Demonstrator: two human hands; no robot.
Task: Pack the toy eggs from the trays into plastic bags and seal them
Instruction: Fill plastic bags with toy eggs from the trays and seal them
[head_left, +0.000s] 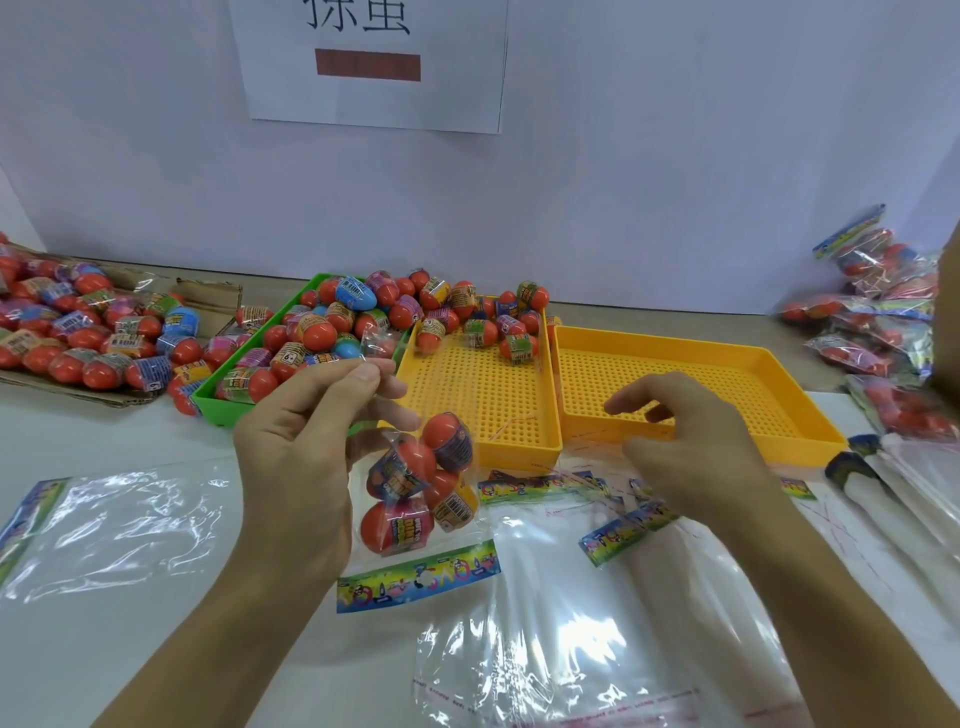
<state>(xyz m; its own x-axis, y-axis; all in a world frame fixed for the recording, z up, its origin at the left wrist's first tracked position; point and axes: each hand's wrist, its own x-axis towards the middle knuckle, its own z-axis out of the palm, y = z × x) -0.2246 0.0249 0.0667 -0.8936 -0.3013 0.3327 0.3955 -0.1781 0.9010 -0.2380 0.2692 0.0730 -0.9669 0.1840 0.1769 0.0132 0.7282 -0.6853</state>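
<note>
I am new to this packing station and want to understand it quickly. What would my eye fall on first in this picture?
First, the clear plastic bag at centre, holding several red toy eggs, pinched at its top by the left hand. Behind it, the green tray is heaped with toy eggs, while the right yellow tray holds none, with the right hand hovering before it. Filled bags pile at the far right.

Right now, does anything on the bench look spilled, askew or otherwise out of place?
Yes. A few toy eggs lie loose on the table between the green tray and the cardboard tray, outside both. The bag of eggs in the left hand hangs unsealed. Nothing looks damaged.
</note>
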